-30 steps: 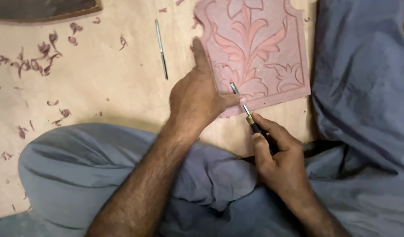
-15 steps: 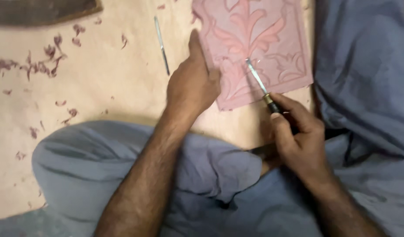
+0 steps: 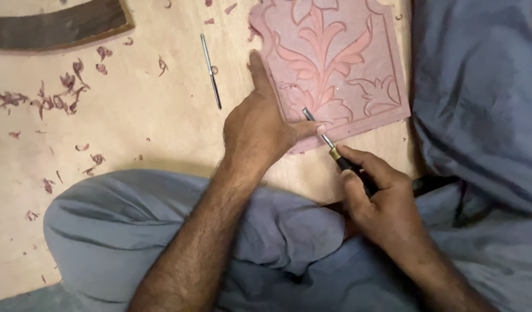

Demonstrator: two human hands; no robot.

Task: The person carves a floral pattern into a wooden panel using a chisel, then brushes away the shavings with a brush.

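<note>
Many reddish shavings [image 3: 64, 101] lie scattered over the tan floor board [image 3: 133, 127] at far left, below a dark curved wooden piece [image 3: 52, 26]. A thin spare metal tool [image 3: 210, 70] lies loose, just left of the carved panel. Left hand [image 3: 257, 130] rests flat on the pink carved panel [image 3: 335, 63], fingers spread, index along its left edge, thumb touching the blade; it grips nothing. Carving chisel [image 3: 329, 147] has its tip on the panel's lower floral relief. Right hand [image 3: 384, 199] is closed around the chisel's dark handle, just below the panel's lower edge, over grey-blue trousers [image 3: 479, 104].
</note>
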